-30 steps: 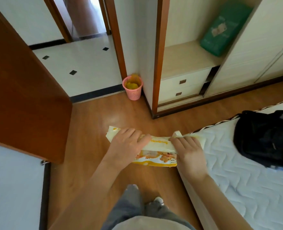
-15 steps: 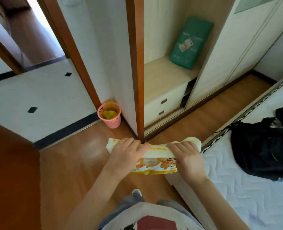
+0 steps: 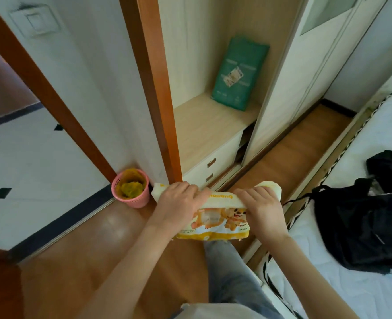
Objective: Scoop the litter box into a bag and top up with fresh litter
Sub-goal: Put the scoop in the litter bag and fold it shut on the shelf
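A yellow-and-white litter bag (image 3: 215, 217) hangs at the centre of the frame, held out over the wooden floor (image 3: 103, 261). Orange lettering runs along its rolled top edge, upside down to the camera and too blurred to read with confidence. Below it the front shows cartoon dogs in orange and white, with small print at the lower left that is too fine to make out.

In the upper middle, a green package (image 3: 238, 72) leans upright against the back of an open wardrobe shelf (image 3: 204, 127); it carries a pale label with a picture, but no words are legible. Two drawers (image 3: 213, 166) sit under the shelf.

At the left centre, a pink perforated basket (image 3: 131, 192) stands on the floor against the orange door frame (image 3: 153, 88), lined with something yellow that fills its inside. At the right edge, a black bag (image 3: 365, 224) lies slumped on a white quilted mattress (image 3: 328, 291); what it holds cannot be told.

The left hand (image 3: 179, 203) curls its fingers over the top roll of the litter bag near its left end, knuckles up. The right hand (image 3: 263, 212) grips the roll the same way near its right end. Both forearms reach forward from the bottom of the frame.
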`<state>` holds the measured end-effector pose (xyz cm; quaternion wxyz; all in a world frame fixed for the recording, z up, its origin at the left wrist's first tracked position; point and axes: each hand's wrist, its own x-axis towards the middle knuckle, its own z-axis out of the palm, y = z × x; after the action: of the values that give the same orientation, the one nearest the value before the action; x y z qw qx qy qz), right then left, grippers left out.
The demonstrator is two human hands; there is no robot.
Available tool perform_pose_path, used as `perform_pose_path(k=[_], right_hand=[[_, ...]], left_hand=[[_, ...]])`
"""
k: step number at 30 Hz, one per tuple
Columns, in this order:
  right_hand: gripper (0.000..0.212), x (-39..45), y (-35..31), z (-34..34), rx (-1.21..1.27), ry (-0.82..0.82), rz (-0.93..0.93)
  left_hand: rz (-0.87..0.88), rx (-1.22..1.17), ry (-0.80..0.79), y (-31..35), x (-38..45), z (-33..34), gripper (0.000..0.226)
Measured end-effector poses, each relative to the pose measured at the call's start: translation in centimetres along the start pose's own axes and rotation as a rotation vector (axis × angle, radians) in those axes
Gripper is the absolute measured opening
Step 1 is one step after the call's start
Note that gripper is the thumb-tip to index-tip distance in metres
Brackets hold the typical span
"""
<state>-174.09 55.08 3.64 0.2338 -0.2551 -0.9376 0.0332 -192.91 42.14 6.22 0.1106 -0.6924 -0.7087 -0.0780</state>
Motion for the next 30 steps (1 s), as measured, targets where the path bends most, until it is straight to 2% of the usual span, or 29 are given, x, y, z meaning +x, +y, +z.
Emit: perform_pose_path(k=[4,14,18,20,23,26,28,30], right_hand=[[0.041,4.0,5.3,2.7,0.017,-0.056,0.009],[0.045,16.2,19.0,7.6,0.114,-0.147,-0.19],[0.04,22.2,24.1,8.9,0.125,-0.135,-0.318],[0.04,24.6,25.6,9.7,0.134,-0.13,-0.369],[0.038,27.6,26.9,11.3,0.159,-0.114,-0.433],[0.028,29.8,27.4,13.0,0.171,-0.117,-0.482],[0.037,31.1,27.2,14.0,0.18,-0.137,-0.512],[0.037,32.5,27.0,14.9,0.175,-0.158,-0.532]], left_hand=[[-0.022,0.018,0.036,-1.3,5.7,3.2,0.035],[-0.248,-0.014,-0.074,-2.8,18.7,10.2,0.04],[-0.372,-0.043,-0.125,-3.5,24.4,11.6,0.068],[-0.416,-0.021,-0.118,-4.2,26.3,11.9,0.07],[-0.453,0.011,-0.125,-5.4,28.2,12.1,0.061],[-0.488,0.015,-0.164,-7.0,29.2,12.7,0.06],[-0.506,0.011,-0.172,-8.3,29.6,13.2,0.063],[-0.52,0.017,-0.165,-9.6,29.8,13.8,0.061]])
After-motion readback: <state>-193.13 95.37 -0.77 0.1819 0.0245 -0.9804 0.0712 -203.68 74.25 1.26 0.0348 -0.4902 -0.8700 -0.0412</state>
